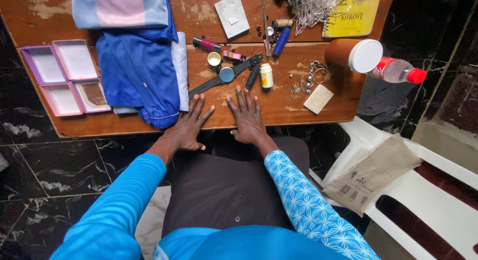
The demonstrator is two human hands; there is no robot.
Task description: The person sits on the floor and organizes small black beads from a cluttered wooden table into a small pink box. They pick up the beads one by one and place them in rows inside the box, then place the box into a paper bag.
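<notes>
While both palms are pressed flat on the near edge of the worn wooden table (279, 108), nothing is held: the left hand (189, 125) and the right hand (247, 115) are spread with fingers splayed and empty. Just beyond the fingertips, a wristwatch (226, 74) with a round blue face and a black strap is laid diagonally on the scratched, patchy wood; its strap end is nearly touched by the left hand's fingers, and the right hand's fingers are seen just short of it. Beside the watch, a short black cylinder (253, 76) and a small white bottle (267, 75) are placed, near the right fingertips. Left of the left hand, a glossy blue garment (137, 75) is bunched in soft folds, its cuff hanging at the table edge just beside the hand. Further left, shallow pink and purple trays (64, 75) are grouped. To the right, a pale rectangular block (318, 98), a tangle of metal jewellery (308, 78) and a brown jar with a white lid (354, 54) are seen, well apart from both hands.
</notes>
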